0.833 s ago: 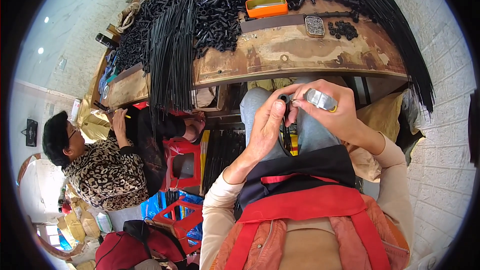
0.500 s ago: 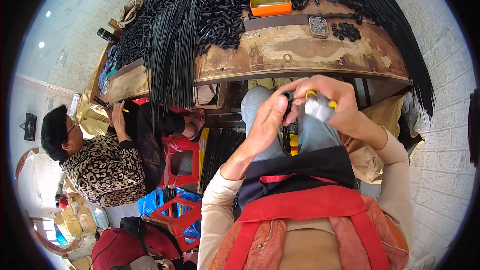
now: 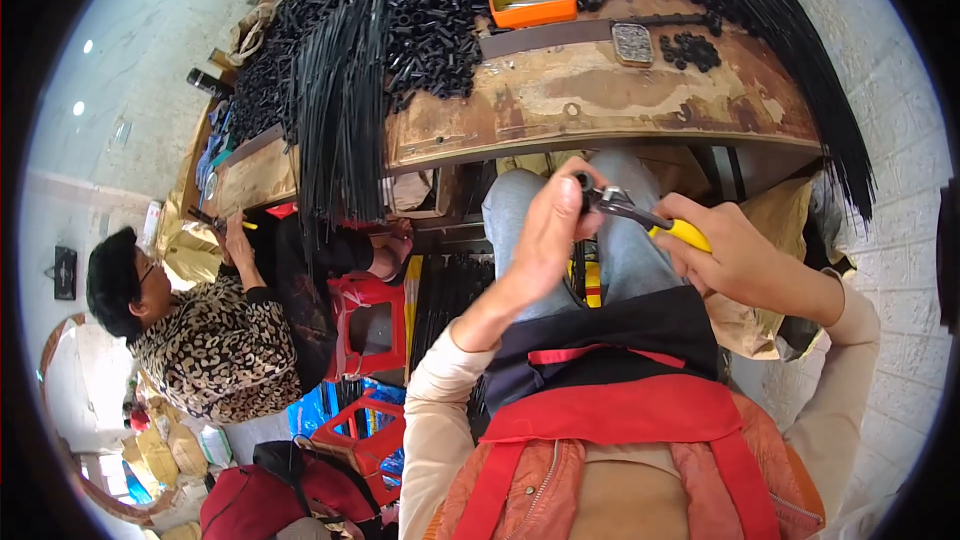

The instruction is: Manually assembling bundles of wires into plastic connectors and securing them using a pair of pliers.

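Note:
Above my lap, my left hand (image 3: 545, 240) is closed round a small black tubular part (image 3: 584, 181), its round open end facing up by the thumb. My right hand (image 3: 728, 245) grips a pair of pliers (image 3: 688, 234) with yellow handles. The metal jaws of the pliers lie against or right beside the black part; I cannot tell whether they bite on it. Beyond my hands stands a worn wooden bench (image 3: 560, 115). A heap of similar black tubular parts (image 3: 430, 40) covers its far side.
On the bench are an orange tin (image 3: 533, 6), a small clear box of metal bits (image 3: 632, 44) and black rings (image 3: 690, 52). Long thin black rods (image 3: 340, 110) hang over the edge, more rods (image 3: 810, 70) at right. A co-worker (image 3: 210, 330) sits left, near a red stool (image 3: 368, 325).
My right hand has drawn away to the right and slightly down, and the pliers now point left at the black part. My left hand keeps hold of the part in nearly the same place.

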The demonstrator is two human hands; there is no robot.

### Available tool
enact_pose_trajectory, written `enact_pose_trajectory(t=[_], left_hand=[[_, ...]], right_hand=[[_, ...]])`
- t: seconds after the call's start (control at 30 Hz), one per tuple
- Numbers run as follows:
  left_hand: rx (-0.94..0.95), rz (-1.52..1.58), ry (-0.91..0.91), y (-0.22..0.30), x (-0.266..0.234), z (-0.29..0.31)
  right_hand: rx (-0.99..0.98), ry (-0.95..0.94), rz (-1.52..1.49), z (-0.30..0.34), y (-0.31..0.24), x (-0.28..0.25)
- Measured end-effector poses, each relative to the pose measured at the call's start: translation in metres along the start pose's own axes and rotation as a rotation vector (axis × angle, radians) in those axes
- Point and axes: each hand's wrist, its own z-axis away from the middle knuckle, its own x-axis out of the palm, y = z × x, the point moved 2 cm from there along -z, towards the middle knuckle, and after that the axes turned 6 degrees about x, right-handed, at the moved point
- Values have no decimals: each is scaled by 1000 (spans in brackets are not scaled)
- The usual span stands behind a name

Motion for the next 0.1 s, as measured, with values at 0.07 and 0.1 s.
enact_pose_trajectory(t=[0.07, 0.1], left_hand=[[8, 27, -25, -3, -4, -1], [16, 13, -35, -2, -6, 0]], right_hand=[[-269, 101, 155, -3, 5, 1], [-212, 40, 115, -5, 8, 2]])
